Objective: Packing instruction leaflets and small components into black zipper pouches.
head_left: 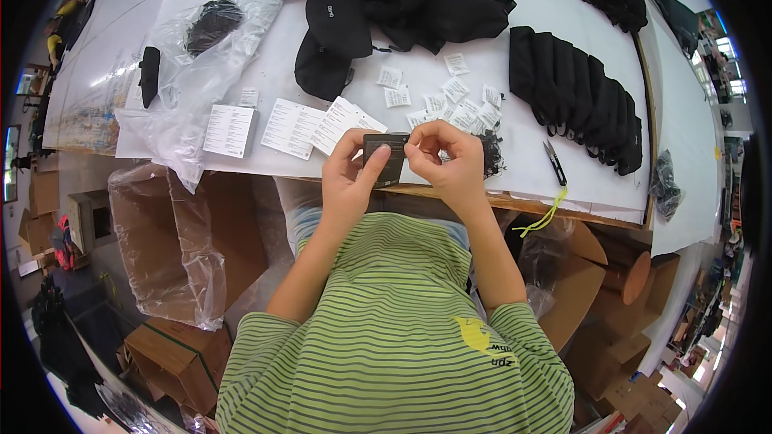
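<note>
My left hand [347, 178] grips a small black card [393, 159], thumb across its face, just over the table's near edge. Close beside it my right hand [452, 162] pinches finger and thumb together at the card's upper right corner; what lies in that pinch is too small to make out. White printed cards [294, 126] lie in stacks beyond my left hand. Past my right hand are several small white printed packets [454, 90] and a tangle of thin black strings [493, 157]. Thread snips [555, 162] with a yellow cord rest to the right.
A heap of black fabric pouches [402, 0] covers the far middle of the white-covered table [265, 56]. More black pouches [567, 84] stand in a row at right. A clear plastic bag [189, 64] lies at left. Cardboard boxes [173, 354] stand below, one plastic-lined.
</note>
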Tool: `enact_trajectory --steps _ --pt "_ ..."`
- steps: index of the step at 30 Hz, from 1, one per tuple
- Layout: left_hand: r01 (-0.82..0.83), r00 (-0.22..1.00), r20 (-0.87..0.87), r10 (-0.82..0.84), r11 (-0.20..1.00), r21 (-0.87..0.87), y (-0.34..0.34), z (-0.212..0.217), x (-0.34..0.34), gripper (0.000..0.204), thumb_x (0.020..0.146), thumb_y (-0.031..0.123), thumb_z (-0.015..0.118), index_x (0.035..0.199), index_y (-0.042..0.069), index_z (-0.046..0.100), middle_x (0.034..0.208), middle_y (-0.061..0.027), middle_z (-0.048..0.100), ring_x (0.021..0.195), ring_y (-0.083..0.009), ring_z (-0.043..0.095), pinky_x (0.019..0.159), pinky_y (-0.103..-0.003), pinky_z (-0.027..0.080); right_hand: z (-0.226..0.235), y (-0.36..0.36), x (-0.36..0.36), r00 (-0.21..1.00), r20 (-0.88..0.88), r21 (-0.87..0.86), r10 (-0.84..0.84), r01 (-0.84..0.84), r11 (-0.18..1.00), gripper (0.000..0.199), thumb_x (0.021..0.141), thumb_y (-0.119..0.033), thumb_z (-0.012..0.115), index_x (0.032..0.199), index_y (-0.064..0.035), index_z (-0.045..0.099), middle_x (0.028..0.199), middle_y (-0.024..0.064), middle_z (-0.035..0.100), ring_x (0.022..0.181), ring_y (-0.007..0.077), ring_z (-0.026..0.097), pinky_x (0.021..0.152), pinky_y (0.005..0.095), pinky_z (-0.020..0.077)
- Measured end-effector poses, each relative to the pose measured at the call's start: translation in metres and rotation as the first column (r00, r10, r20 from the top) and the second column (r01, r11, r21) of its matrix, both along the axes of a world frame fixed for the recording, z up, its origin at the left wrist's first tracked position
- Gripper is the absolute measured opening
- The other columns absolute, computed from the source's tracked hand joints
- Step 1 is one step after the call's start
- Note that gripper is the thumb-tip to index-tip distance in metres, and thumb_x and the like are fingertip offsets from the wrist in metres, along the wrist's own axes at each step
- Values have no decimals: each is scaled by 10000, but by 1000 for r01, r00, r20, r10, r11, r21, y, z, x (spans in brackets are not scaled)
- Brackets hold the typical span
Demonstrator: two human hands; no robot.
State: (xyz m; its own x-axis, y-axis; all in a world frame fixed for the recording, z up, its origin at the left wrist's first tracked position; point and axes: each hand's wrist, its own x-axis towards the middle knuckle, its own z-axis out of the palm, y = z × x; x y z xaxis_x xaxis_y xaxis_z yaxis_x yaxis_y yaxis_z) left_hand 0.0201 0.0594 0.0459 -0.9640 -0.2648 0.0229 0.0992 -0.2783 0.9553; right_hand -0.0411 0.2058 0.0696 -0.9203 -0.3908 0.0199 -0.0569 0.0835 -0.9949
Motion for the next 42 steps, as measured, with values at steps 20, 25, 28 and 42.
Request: enact_trajectory --steps 20,25,28,42 --pt "267 946 224 -233 954 -137 -14 5 4 216 965 204 489 956 36 624 879 -16 587 733 -73 508 633 -223 417 -13 19 -2 976 -219 123 11 17 992 84 766 -77 715 818 -54 653 530 -12 480 490 55 422 491 225 337" --pt "310 951 109 -291 908 -282 -6 2 -2 117 923 119 568 971 12 566 854 -5 552 777 -58 524 702 -219 434 -15 22 3 994 -72 73 82 -77 994 96 764 -35 712 806 -26 626 586 -17 540 537 28 473 517 190 356" --pt "267 962 61 -266 871 -413 -4 7 -2 134 912 159 577 941 29 567 735 0 540 637 -78 463 591 -228 389 -19 27 1 992 -25 21 121 -120 993 106 790 -50 703 835 -22 611 636 -23 565 565 24 494 522 187 365" --pt "-293 956 -284 74 287 -912 -64 -37 -131 395 753 32 606 1136 59 512 1290 -142 440 1142 -307 472 950 -394 400 16 46 -52 975 -213 330 -56 126 935 97 868 -111 639 854 -18 619 586 -18 530 522 39 483 473 203 359"
